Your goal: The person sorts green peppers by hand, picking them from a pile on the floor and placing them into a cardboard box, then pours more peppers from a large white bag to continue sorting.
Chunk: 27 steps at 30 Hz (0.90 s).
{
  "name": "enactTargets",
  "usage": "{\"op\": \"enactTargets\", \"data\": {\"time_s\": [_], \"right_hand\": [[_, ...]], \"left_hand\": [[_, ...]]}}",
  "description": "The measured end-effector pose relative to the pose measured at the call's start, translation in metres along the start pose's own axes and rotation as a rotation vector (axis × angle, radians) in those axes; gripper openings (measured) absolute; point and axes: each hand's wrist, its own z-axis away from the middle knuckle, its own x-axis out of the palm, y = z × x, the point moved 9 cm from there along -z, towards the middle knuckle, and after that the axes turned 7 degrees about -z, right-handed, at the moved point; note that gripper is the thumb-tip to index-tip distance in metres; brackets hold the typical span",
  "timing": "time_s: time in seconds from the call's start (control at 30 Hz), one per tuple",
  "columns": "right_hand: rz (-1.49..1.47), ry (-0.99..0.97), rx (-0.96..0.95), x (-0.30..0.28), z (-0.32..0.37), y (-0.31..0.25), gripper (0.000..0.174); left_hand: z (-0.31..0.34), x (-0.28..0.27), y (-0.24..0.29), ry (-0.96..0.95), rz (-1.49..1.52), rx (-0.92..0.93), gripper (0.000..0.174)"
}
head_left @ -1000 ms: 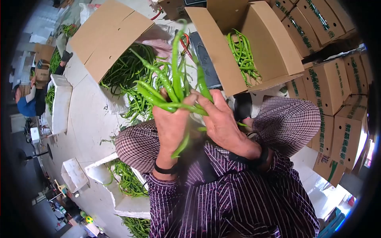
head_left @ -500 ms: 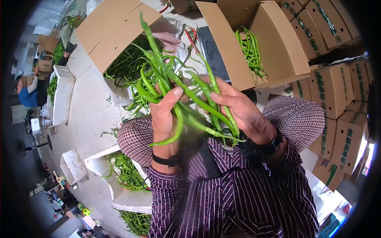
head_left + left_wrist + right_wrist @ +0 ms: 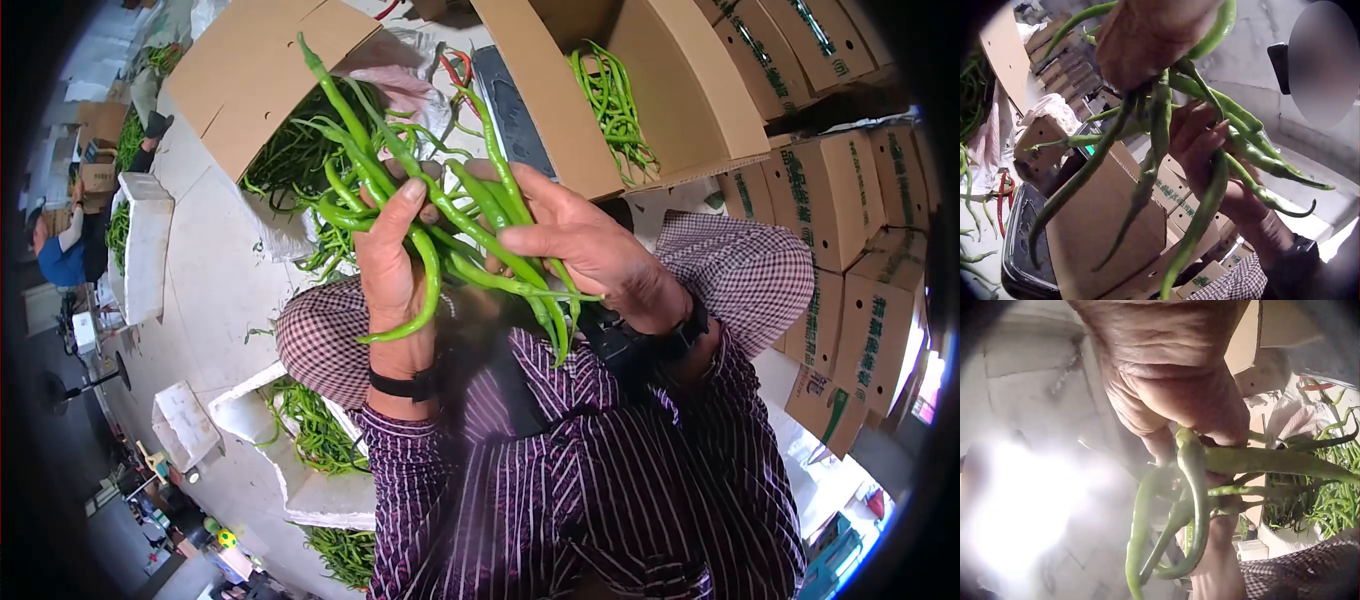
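My left hand [image 3: 388, 275] grips a bunch of long green chili peppers [image 3: 345, 115], its thumb laid over them. Their tips fan out up and to the left, while one curved chili pepper [image 3: 431, 285] hangs down over the palm. Close beside it, my right hand [image 3: 595, 248] holds several more green chili peppers [image 3: 492, 145] between thumb and fingers. Chili peppers cross the gap between both hands. In the left wrist view, the right hand [image 3: 1200, 147] shows behind the hanging peppers [image 3: 1147, 181]. From the right wrist, a looped pepper [image 3: 1194, 487] dangles below the fingers.
An open cardboard box [image 3: 700, 90] with green chili peppers [image 3: 612, 110] stands ahead right. A tilted box [image 3: 255, 85] lies ahead left beside loose peppers. Red chili peppers [image 3: 457, 68] lie near a dark tray [image 3: 512, 115]. Cartons [image 3: 815, 200] are stacked right; a foam box [image 3: 330, 500] sits left.
Both hands were close together around an upright bunch. They have since moved apart, and the peppers now fan to the upper left and hang between them.
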Motion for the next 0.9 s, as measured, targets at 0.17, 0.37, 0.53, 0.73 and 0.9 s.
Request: {"op": "enactTargets", "data": {"time_s": [0.17,0.37,0.53,0.73,0.9], "right_hand": [[0.148,0.031,0.011,0.003,0.001,-0.007,0.073],[0.310,0.164,-0.234,0.021,0.034,-0.110,0.068],[0.503,0.235,-0.485,0.006,0.049,-0.206,0.065],[1.606,0.530,-0.177,-0.125,0.031,-0.217,0.066],[1.476,0.261,-0.041,-0.044,0.022,-0.160,0.047]], "left_hand": [[0.001,0.005,0.002,0.009,-0.059,0.052,0.026],[0.006,-0.016,0.015,0.130,-0.015,0.041,0.017],[0.004,-0.020,0.006,0.100,-0.001,-0.006,0.015],[0.007,-0.003,-0.002,0.021,0.147,-0.093,0.025],[0.014,0.019,-0.007,-0.136,0.322,-0.179,0.041]]}}
